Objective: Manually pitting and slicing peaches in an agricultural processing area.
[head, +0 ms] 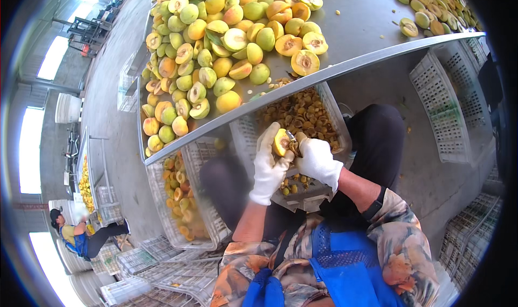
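My left hand (269,165), in a white glove, holds a halved yellow apricot (280,142) with its cut face towards my right hand. My right hand (317,157), gloved too, grips a small tool whose metal end (290,136) is at the fruit's cut face; its handle is mostly hidden by my fingers. Brown matter clings beside the tool. Both hands are close together below the metal table's rim (251,106), over a crate of pits and scraps (309,110). Many halved green and yellow apricots (234,40) are heaped on the table.
More halves (433,11) lie at the table's far right. A crate of fruit halves (180,197) stands at my left, a white plastic crate (441,104) at the right. Stacked crates (170,270) are at lower left. A person (81,234) sits further off at a second table (86,177).
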